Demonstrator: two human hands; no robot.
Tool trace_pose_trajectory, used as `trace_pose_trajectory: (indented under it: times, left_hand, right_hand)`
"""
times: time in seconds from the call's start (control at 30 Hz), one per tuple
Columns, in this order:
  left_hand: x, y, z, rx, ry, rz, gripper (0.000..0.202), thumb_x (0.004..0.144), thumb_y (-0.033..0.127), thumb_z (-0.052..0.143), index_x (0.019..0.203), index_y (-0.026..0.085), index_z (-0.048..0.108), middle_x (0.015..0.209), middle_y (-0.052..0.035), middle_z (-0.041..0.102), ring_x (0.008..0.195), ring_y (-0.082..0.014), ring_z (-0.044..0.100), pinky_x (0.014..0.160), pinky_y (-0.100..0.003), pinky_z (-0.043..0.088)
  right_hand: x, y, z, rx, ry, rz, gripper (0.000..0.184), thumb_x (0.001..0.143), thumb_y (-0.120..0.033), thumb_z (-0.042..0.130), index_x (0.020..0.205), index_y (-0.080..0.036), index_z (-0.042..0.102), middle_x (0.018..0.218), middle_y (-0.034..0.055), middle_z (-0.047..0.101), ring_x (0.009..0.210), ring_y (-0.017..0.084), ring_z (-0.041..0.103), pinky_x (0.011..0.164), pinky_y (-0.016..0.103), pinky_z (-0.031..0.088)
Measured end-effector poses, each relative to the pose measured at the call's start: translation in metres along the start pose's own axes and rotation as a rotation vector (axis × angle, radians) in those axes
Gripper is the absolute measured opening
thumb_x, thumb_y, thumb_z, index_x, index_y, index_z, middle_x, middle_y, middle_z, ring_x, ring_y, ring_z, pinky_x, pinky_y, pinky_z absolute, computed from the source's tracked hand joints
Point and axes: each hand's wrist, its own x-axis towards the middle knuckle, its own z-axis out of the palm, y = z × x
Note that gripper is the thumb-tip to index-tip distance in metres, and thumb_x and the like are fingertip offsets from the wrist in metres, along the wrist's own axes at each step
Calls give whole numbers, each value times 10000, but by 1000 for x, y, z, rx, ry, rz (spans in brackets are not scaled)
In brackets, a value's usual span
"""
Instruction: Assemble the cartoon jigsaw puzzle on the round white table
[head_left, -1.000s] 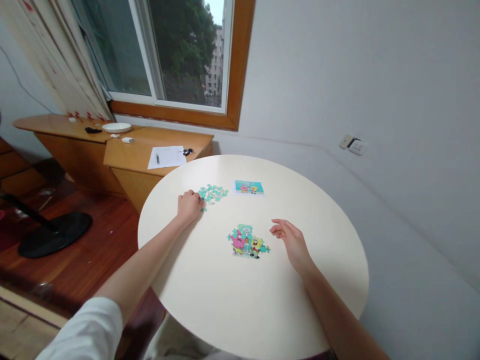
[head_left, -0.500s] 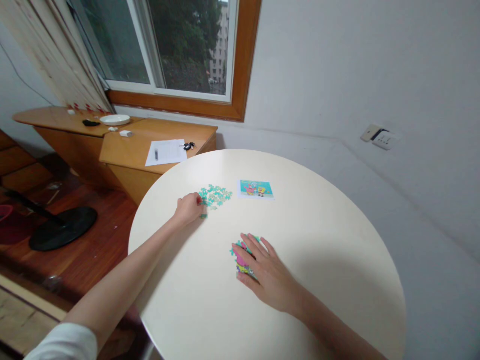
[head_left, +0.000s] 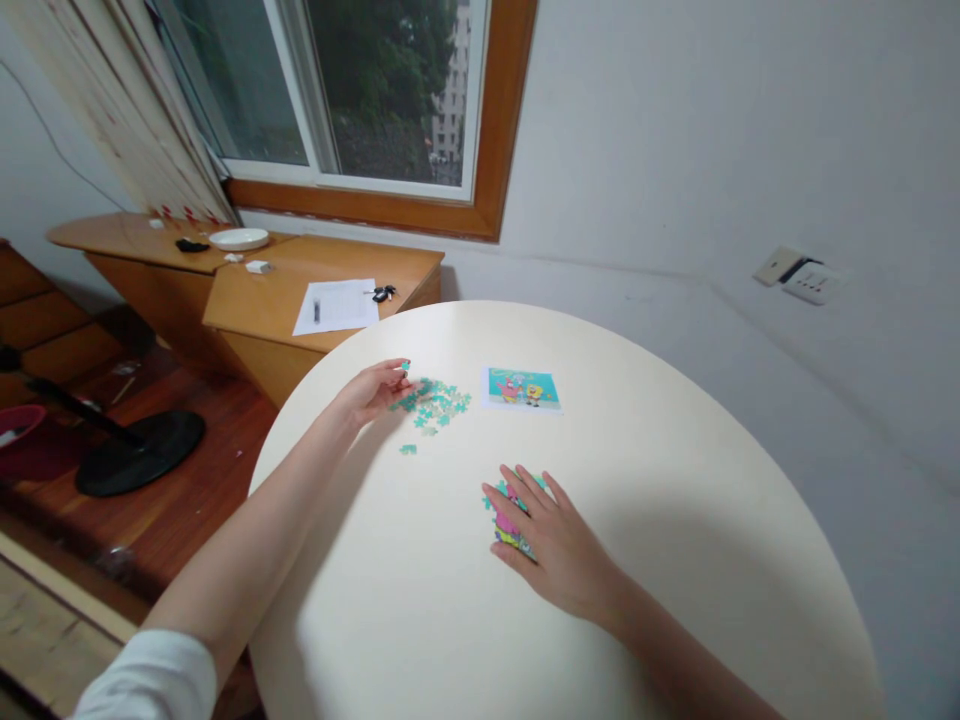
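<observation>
My left hand (head_left: 373,391) is raised at the left edge of a pile of loose teal puzzle pieces (head_left: 442,403), pinching one small teal puzzle piece (head_left: 406,367) between its fingertips. A single puzzle piece (head_left: 408,450) lies apart, nearer to me than the pile. My right hand (head_left: 559,540) lies flat with fingers spread over a partly joined puzzle (head_left: 508,516); pink, yellow and teal parts show between and beside the fingers, and the rest is hidden. Beyond it lies a printed cartoon picture (head_left: 523,388) with a teal background.
Everything rests on a round white table (head_left: 420,620). Behind it on the left, a wooden desk (head_left: 270,300) holds a sheet of paper (head_left: 336,306), keys (head_left: 384,293) and a white plate (head_left: 239,239). A wall with a socket (head_left: 814,282) stands to the right.
My left hand has lifted off the near-left side of the pile and turned, with a puzzle piece now showing at its fingertips. My right hand stays on the joined puzzle. The view has shifted slightly.
</observation>
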Motion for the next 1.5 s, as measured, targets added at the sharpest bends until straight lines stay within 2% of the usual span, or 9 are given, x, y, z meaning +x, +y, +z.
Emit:
trace_pose_trajectory:
  times: [0.27, 0.47, 0.57, 0.67, 0.77, 0.87, 0.97, 1.23, 1.5]
  left_hand:
    - [7, -16, -19, -280, 115, -109, 111, 807, 37, 490, 784, 125, 555, 655, -29, 545, 609, -95, 581, 620, -216, 567]
    - [-5, -7, -12, -396, 70, -158, 117, 790, 40, 449, 754, 120, 526, 712, -68, 528, 636, -120, 582, 608, -268, 571]
    - [-8, -7, -9, -382, 36, -144, 153, 785, 83, 455, 645, 139, 478, 649, -49, 487, 602, -109, 549, 546, -231, 525]
    - [-8, -12, -9, -130, 3, -73, 255, 736, 111, 535, 540, 173, 383, 518, 34, 351, 449, -54, 383, 419, -173, 366]
    - [-10, -20, -7, 414, 13, 156, 318, 668, 150, 616, 501, 180, 347, 457, 70, 296, 421, -49, 280, 427, -193, 260]
    - [-14, -28, -2, 983, 56, 360, 186, 636, 179, 628, 531, 176, 475, 461, 58, 381, 467, -83, 348, 483, -225, 263]
    - [-18, -34, 5, 1292, 3, 400, 62, 682, 213, 599, 724, 177, 626, 562, 22, 516, 553, -126, 464, 537, -243, 313]
    - [-24, -38, 12, 1506, -34, 350, 225, 759, 249, 533, 919, 160, 664, 796, -62, 663, 727, -185, 588, 632, -242, 378]
    - [-23, -35, 11, 1522, -68, 300, 178, 739, 228, 557, 871, 165, 658, 734, -36, 647, 647, -161, 570, 574, -225, 350]
  right_hand:
    - [-3, 8, 6, 5, 38, -2, 572, 866, -446, 459, 1394, -286, 311, 1444, 83, 331, 1320, 280, 320, 1065, 514, 251]
    - [-2, 9, 6, 13, 30, -7, 569, 866, -424, 457, 1397, -291, 305, 1439, 74, 339, 1316, 282, 327, 1062, 513, 257]
    - [-3, 11, 6, 10, 22, -18, 568, 867, -418, 454, 1399, -293, 301, 1438, 72, 342, 1314, 278, 331, 1059, 508, 257]
    - [-3, 11, 7, 5, 14, -21, 562, 871, -406, 450, 1400, -295, 296, 1441, 70, 337, 1316, 272, 327, 1063, 503, 244]
    - [-3, 12, 7, 2, 11, -26, 553, 877, -401, 437, 1400, -293, 297, 1441, 71, 338, 1314, 272, 330, 1063, 503, 236]
    - [-3, 12, 8, -3, 15, -29, 553, 876, -401, 439, 1400, -290, 300, 1437, 74, 346, 1311, 270, 335, 1063, 494, 236]
    - [-3, 13, 8, -15, 27, -34, 551, 875, -405, 445, 1396, -290, 310, 1433, 73, 355, 1308, 265, 340, 1060, 488, 243]
    - [-3, 12, 6, -32, 60, -41, 520, 885, -369, 446, 1385, -283, 331, 1415, 67, 394, 1297, 238, 358, 1064, 457, 256]
    - [-3, 13, 6, -39, 67, -34, 499, 884, -367, 455, 1368, -285, 365, 1404, 61, 411, 1286, 241, 369, 1057, 453, 271]
